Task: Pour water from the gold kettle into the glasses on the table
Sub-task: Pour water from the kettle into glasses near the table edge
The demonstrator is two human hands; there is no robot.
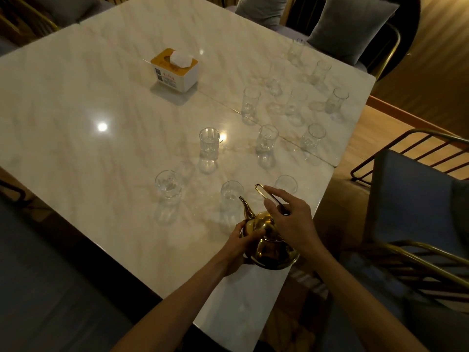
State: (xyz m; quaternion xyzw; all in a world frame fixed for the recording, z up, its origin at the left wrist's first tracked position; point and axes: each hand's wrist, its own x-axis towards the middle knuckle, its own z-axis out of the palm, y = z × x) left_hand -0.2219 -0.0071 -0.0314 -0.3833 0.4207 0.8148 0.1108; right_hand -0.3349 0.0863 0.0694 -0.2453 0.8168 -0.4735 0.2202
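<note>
A gold kettle (pixel 266 240) stands near the table's right front edge, its curved spout pointing up and left toward a clear glass (pixel 231 196). My left hand (pixel 241 243) cups the kettle's left side. My right hand (pixel 291 219) pinches the thin wire handle (pixel 261 190) that rises above the kettle. Another glass (pixel 286 184) stands just behind my right hand, and one more (pixel 168 187) sits farther left. Several other clear glasses, such as the one at the middle (pixel 209 142), spread across the marble table (pixel 88 123) toward its far right corner.
A white and yellow tissue box (pixel 175 69) sits at the back of the table. Gold-framed chairs (pixel 418 224) with grey cushions stand at the right, and more chairs with grey pillows (pixel 350 26) line the far side. The table's right edge lies close to the kettle.
</note>
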